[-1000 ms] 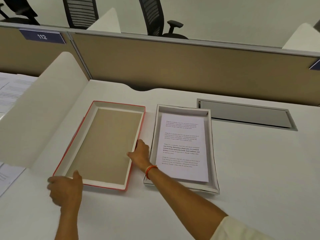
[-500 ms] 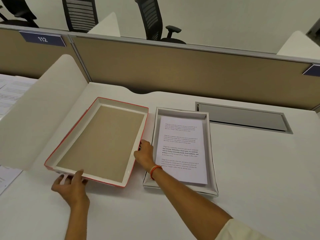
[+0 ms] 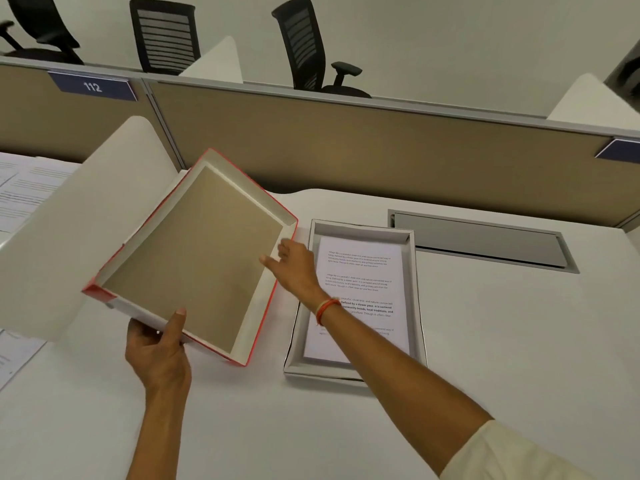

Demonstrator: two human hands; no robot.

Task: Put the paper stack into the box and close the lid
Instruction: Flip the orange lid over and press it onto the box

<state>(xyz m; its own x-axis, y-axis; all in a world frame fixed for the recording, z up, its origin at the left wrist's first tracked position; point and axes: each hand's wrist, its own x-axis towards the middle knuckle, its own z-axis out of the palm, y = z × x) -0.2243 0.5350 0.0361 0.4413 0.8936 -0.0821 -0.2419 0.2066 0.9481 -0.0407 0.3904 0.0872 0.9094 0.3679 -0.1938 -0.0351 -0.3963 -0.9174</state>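
The red-edged lid, brown inside with white walls, is off the desk and tilted, its far end raised. My left hand grips its near edge, thumb over the rim. My right hand holds the lid's right wall, fingers on the inside. To the right, the white box lies flat on the desk with the printed paper stack inside it. My right forearm crosses over the lower part of the stack.
A curved white side screen stands close to the lid's left. Printed sheets lie beyond it. A tan partition closes the back of the desk, and a grey cable hatch sits behind the box.
The lid has risen from flat on the desk into the air and tilted, its far end up. My left hand has closed on its near edge; my right hand rose with it.
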